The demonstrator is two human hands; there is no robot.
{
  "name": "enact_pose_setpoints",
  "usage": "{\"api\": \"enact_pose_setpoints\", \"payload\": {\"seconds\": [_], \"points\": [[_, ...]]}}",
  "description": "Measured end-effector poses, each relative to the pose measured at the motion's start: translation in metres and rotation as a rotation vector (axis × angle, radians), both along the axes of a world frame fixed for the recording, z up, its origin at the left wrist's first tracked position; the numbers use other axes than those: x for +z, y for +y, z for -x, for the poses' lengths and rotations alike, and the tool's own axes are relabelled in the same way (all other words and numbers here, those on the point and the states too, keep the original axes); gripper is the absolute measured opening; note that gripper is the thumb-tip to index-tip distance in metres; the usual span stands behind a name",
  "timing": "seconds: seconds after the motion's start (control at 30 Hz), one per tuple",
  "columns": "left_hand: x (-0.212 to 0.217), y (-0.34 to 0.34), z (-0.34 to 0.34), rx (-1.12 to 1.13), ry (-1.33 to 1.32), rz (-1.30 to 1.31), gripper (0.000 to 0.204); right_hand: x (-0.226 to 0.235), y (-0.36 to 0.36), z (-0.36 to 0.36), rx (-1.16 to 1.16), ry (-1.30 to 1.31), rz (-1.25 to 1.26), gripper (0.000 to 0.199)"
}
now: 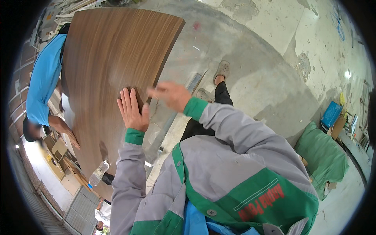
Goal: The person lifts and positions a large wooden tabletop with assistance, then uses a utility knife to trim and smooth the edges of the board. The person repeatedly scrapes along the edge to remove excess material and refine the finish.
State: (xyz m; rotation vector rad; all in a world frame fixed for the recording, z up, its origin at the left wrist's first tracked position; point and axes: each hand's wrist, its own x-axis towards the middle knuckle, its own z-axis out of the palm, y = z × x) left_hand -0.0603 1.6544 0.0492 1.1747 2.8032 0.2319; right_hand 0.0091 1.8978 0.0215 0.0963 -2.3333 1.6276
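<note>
A large brown wood-grain panel (113, 47) lies in front of me and to my left, its right edge running beside my hands. My left hand (133, 111) rests flat on the panel near that edge, fingers stretched out and thumb apart, holding nothing. Just to its right, my right hand (172, 96) hovers at the panel's edge with its fingertips pointing left. Motion blurs those fingers, so I cannot make out whether they grip anything. A clear plastic bottle (98, 173) with a blue cap is near the panel's lower left part.
Across the panel a person in a blue shirt (43, 78) leans in, one hand (68, 135) on its surface. A grey metal bar (164, 127) runs beside the panel, close to my clog (222, 69). A green sack (321, 156) and a blue box (331, 114) are at the right.
</note>
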Motion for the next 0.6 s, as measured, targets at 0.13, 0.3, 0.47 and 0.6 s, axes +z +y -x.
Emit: {"api": "enact_pose_setpoints", "payload": {"seconds": [0.13, 0.3, 0.47, 0.6], "points": [[-0.006, -0.017, 0.004, -0.029, -0.027, -0.005, 0.075, -0.006, 0.014, 0.012, -0.176, -0.275, 0.041, 0.035], [-0.003, -0.104, -0.029, 0.002, -0.012, 0.073, 0.081, -0.048, 0.081, 0.064, -0.711, -0.012, -0.097, 0.031], [0.004, -0.209, -0.062, 0.158, -0.037, 0.131, 0.092, -0.051, -0.128, -0.029, -0.156, 0.210, -0.261, 0.034], [0.014, -0.270, -0.081, 0.123, -0.023, 0.188, 0.100, -0.050, -0.151, -0.043, -0.012, -0.090, 0.018, 0.033]]}}
